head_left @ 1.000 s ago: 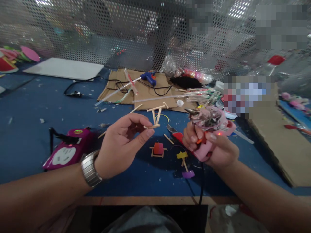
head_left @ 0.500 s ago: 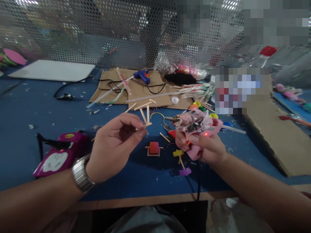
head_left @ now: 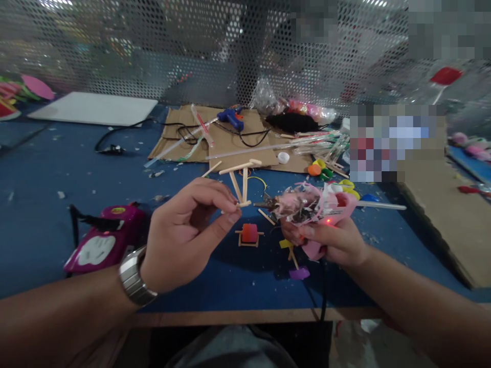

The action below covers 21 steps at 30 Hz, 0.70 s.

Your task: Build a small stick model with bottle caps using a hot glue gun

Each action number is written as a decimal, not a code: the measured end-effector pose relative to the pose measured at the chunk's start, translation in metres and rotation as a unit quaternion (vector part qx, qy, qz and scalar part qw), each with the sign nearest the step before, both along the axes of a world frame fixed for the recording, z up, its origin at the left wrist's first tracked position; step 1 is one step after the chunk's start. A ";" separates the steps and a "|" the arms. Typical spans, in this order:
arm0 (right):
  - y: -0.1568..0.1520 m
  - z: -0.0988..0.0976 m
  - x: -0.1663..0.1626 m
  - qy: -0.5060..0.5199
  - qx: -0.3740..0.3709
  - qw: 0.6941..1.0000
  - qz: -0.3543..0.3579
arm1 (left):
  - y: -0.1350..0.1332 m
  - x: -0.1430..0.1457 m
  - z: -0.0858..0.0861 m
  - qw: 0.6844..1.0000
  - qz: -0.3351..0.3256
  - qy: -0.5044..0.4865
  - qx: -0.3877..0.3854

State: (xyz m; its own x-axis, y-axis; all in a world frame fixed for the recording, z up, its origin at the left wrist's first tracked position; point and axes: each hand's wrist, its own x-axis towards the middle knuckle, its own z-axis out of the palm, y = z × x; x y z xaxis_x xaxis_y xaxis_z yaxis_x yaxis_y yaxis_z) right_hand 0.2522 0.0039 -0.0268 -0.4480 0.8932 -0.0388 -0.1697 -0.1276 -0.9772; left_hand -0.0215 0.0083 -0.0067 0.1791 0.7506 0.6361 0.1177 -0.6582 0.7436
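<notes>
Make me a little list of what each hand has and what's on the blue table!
Left hand: fingers pinch a little stick frame, held up.
Right hand: grips a pink glue gun, red light on, nozzle pointing at the frame's lower end.
Below the hands: orange block on sticks; yellow and purple foam on a stick.
Left side: magenta gadget.
Far back: blue glue gun on cardboard.
Table: blue, speckled with scraps.

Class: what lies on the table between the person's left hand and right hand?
In the head view, a small orange block on a stick base lies between the left hand and right hand.
</notes>
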 end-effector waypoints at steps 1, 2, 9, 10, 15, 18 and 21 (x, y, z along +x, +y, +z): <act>0.000 0.000 0.000 -0.005 -0.005 1.000 -0.003 | 0.000 0.000 0.000 1.000 0.000 -0.001 0.001; -0.001 0.000 0.001 -0.010 -0.010 1.000 -0.006 | 0.000 0.000 0.000 1.000 -0.002 -0.002 0.001; -0.002 -0.005 0.005 -0.008 -0.012 1.000 -0.019 | 0.000 0.001 0.000 1.000 -0.009 0.000 0.009; -0.003 -0.006 0.006 -0.005 -0.012 1.000 -0.016 | -0.001 0.001 0.000 1.000 -0.010 0.000 0.009; -0.002 -0.008 0.009 -0.001 -0.007 1.000 -0.008 | -0.001 0.001 0.000 1.000 -0.015 -0.009 0.005; -0.002 -0.005 0.008 -0.001 -0.006 1.000 -0.011 | -0.001 0.001 -0.001 1.000 -0.017 -0.012 0.000; -0.003 -0.001 0.005 -0.002 -0.009 1.000 -0.016 | -0.001 0.002 -0.001 1.000 -0.017 -0.013 0.006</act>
State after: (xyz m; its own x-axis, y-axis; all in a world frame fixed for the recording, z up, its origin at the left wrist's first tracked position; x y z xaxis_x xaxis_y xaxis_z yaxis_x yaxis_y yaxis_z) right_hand 0.2574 0.0008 -0.0277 -0.4186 0.9064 -0.0566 -0.1703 -0.1395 -0.9755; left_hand -0.0199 0.0074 -0.0077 0.1874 0.7371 0.6493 0.0752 -0.6698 0.7387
